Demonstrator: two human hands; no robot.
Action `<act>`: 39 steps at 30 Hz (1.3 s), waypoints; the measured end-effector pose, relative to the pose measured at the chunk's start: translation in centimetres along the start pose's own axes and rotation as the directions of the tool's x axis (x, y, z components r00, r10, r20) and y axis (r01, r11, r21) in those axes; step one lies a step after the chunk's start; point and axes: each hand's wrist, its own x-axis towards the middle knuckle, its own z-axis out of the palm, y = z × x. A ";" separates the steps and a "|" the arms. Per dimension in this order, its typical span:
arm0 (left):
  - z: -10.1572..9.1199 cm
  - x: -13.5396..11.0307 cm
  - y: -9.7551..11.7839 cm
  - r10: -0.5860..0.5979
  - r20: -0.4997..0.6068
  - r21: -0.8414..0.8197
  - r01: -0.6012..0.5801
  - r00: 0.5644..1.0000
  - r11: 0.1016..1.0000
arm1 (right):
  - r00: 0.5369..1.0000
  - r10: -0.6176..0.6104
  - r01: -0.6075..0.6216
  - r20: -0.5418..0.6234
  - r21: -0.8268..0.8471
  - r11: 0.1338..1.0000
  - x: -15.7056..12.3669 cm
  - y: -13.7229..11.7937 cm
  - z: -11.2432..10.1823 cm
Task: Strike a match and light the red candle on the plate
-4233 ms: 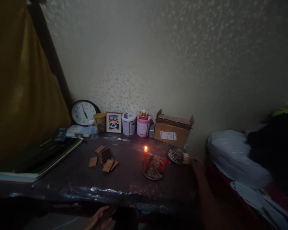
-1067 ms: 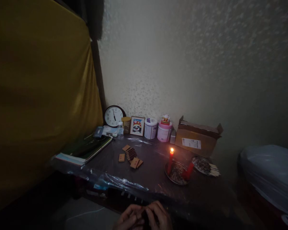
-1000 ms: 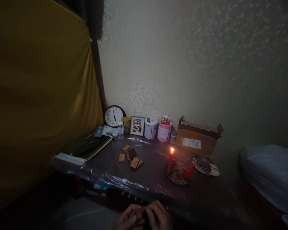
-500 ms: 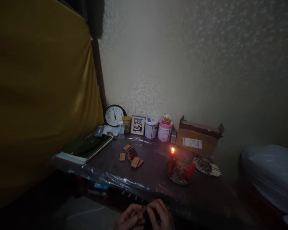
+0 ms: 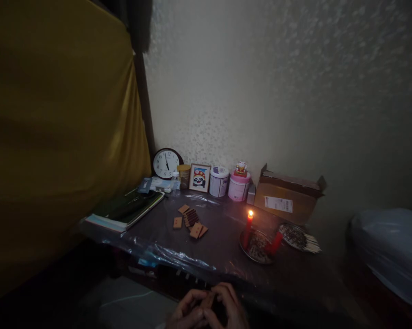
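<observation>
Both hands are low in the head view, in front of the table's near edge. Fingers curled, my left hand (image 5: pixel 188 308) grips a small flat brown piece (image 5: pixel 208 300). My right hand (image 5: pixel 228 306) pinches the same piece from the other side, and the fingers of both hands nearly meet around it. Its lower part is hidden by the fingers. Beyond them on the table lies a loose group of small flat tan pieces (image 5: pixel 196 230), with a row of dark-edged ones (image 5: pixel 191 217) among them.
A lit red candle (image 5: pixel 249 230) stands on a metal plate (image 5: pixel 257 261) beside a leaning red candle (image 5: pixel 276 242). Pale sticks (image 5: pixel 311 244) lie on another plate behind. A clock (image 5: pixel 166 164), picture frame (image 5: pixel 199 177), tins (image 5: pixel 219 183) and cardboard box (image 5: pixel 284 196) line the wall.
The view has shifted slightly, so the table things appear a little further right. My fingers have moved around the brown piece, which now shows more plainly between the hands.
</observation>
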 end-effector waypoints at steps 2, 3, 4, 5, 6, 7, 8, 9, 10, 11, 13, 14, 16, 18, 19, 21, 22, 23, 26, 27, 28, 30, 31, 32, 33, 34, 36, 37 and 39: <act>-0.1 0.0 0.0 -0.002 -0.001 -0.001 0.002 1.000 1.000 | 1.000 -0.001 0.001 -0.001 -0.008 1.000 0.0 0.0 0.0; -0.1 0.0 0.0 -0.003 0.000 0.001 0.003 1.000 1.000 | 1.000 0.001 -0.001 -0.002 -0.012 1.000 0.0 0.0 0.0; -0.2 0.1 -0.1 -0.003 -0.001 0.006 0.003 1.000 1.000 | 1.000 0.004 -0.004 -0.001 -0.014 1.000 0.0 0.0 0.0; -0.3 0.1 -0.1 0.000 -0.004 0.010 0.000 1.000 1.000 | 1.000 0.004 -0.004 0.004 -0.016 1.000 0.0 0.0 0.0; -0.4 0.1 -0.2 0.003 -0.006 0.014 -0.003 1.000 1.000 | 1.000 0.004 -0.004 0.012 -0.020 1.000 0.0 0.0 0.0; -0.5 0.1 -0.3 0.006 -0.008 0.019 -0.006 1.000 1.000 | 1.000 0.006 -0.006 0.021 -0.026 1.000 0.0 0.0 -0.1; -0.6 0.2 -0.4 0.010 -0.012 0.026 -0.010 1.000 1.000 | 1.000 0.012 -0.011 0.028 -0.035 0.999 0.0 0.0 -0.1; -0.7 0.2 -0.5 0.016 -0.020 0.034 -0.016 1.000 0.999 | 0.999 0.019 -0.017 0.034 -0.044 0.999 0.0 0.0 -0.1; -0.8 0.2 -0.6 0.020 -0.027 0.043 -0.018 0.999 0.999 | 0.999 0.024 -0.022 0.040 -0.053 0.998 0.0 0.1 -0.1; -0.8 0.2 -0.6 0.024 -0.036 0.054 -0.022 0.999 0.998 | 0.999 0.027 -0.024 0.045 -0.060 0.998 0.0 0.1 -0.1; -0.9 0.1 -0.7 0.022 -0.045 0.069 -0.019 0.999 0.997 | 0.998 0.026 -0.023 0.053 -0.063 0.998 0.0 0.1 0.0; -0.8 0.1 -0.7 0.020 -0.043 0.069 -0.017 0.999 0.997 | 0.998 0.025 -0.022 0.055 -0.062 0.998 0.0 0.1 0.0; -0.8 0.1 -0.7 0.017 -0.030 0.052 -0.015 0.999 0.999 | 0.998 0.023 -0.020 0.053 -0.064 0.998 -0.1 0.0 0.1; -0.8 0.2 -0.8 0.018 -0.014 0.034 -0.018 1.000 0.999 | 0.999 0.024 -0.020 0.047 -0.072 0.997 -0.1 0.0 0.1; -0.9 0.2 -0.8 0.024 -0.011 0.028 -0.024 1.000 0.999 | 0.999 0.023 -0.020 0.045 -0.077 0.997 -0.1 -0.1 0.1; -0.9 0.2 -0.9 0.027 -0.004 0.034 -0.027 1.000 0.999 | 0.999 0.026 -0.023 0.045 -0.081 0.996 -0.1 -0.2 0.1; -0.9 0.2 -0.9 0.028 0.001 0.040 -0.028 1.000 0.999 | 0.998 0.027 -0.024 0.050 -0.079 0.997 -0.1 -0.2 0.1; -0.9 0.2 -0.8 0.029 0.004 0.042 -0.029 1.000 0.999 | 0.998 0.029 -0.024 0.055 -0.078 0.997 -0.1 -0.2 0.1; -0.8 0.2 -0.7 0.019 0.015 0.035 -0.020 1.000 0.999 | 0.997 0.043 -0.038 0.062 -0.079 0.996 -0.1 -0.4 -0.1; -0.7 0.2 -0.6 0.018 0.020 0.026 -0.018 1.000 1.000 | 0.997 0.049 -0.044 0.063 -0.077 0.996 0.0 -0.5 -0.1; -0.7 0.2 -0.7 0.016 0.028 0.011 -0.016 0.999 1.000 | 0.996 0.053 -0.048 0.065 -0.074 0.996 0.0 -0.6 -0.2; -0.9 0.2 -0.9 0.007 0.040 -0.034 -0.005 0.999 0.999 | 0.996 0.057 -0.052 0.070 -0.062 0.997 0.0 -0.8 -0.3; -1.0 0.2 -1.0 0.003 0.041 -0.060 -0.001 0.999 0.998 | 0.996 0.060 -0.056 0.073 -0.058 0.997 0.0 -0.8 -0.3; -1.1 0.2 -1.2 -0.002 0.039 -0.080 0.005 0.999 0.997 | 0.995 0.064 -0.060 0.074 -0.056 0.997 0.0 -0.9 -0.4; -1.2 0.3 -1.4 -0.006 0.036 -0.087 0.009 0.999 0.996 | 0.995 0.068 -0.064 0.074 -0.055 0.996 0.0 -0.9 -0.4; -1.4 0.3 -1.5 -0.004 0.029 -0.085 0.007 1.000 0.996 | 0.994 0.072 -0.068 0.077 -0.054 0.996 0.1 -1.0 -0.4; -1.7 0.4 -1.8 0.003 0.030 -0.053 -0.002 1.000 0.999 | 0.994 0.079 -0.075 0.079 -0.054 0.996 0.1 -1.2 -0.4; -1.9 0.4 -1.9 0.008 0.032 -0.034 -0.007 0.999 0.999 | 0.994 0.082 -0.078 0.077 -0.053 0.996 0.1 -1.3 -0.4; -2.1 0.4 -1.9 0.007 0.034 0.003 -0.007 0.999 1.000 | 0.994 0.088 -0.085 0.070 -0.051 0.995 0.1 -1.4 -0.5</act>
